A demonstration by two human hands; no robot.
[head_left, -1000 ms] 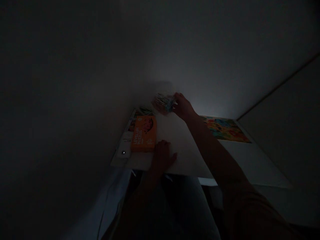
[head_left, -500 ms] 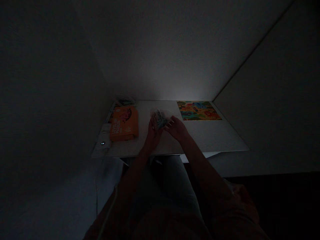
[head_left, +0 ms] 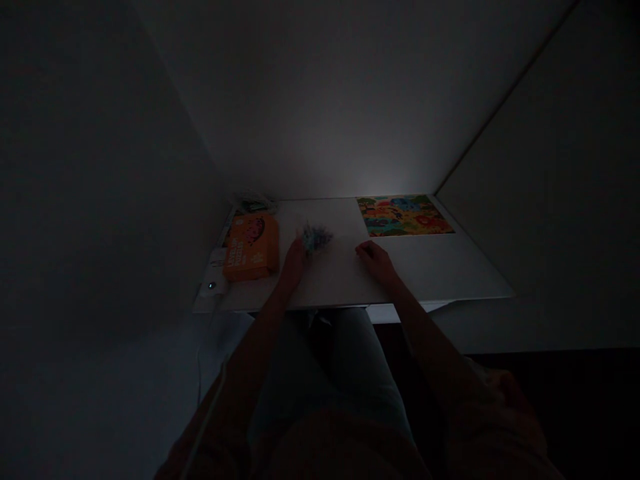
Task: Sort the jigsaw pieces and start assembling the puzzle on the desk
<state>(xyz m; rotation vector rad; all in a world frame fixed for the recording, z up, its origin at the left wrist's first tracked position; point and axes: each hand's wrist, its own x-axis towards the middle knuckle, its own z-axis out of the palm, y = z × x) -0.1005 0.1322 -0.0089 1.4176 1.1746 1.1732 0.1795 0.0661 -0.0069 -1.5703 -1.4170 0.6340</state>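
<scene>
While L hand (head_left: 295, 257) grips 1 clear bag (head_left: 315, 237), R hand (head_left: 376, 257) loose on table (head_left: 440, 267), 1 orange box (head_left: 251, 246), 1 puzzle (head_left: 404, 215).

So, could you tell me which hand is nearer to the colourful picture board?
The right hand: it rests just below-left of the picture board. The left hand is farther left, at the clear bag.

Dim white lettering on orange box (head_left: 251, 247), perhaps "PUZZLES".
</scene>
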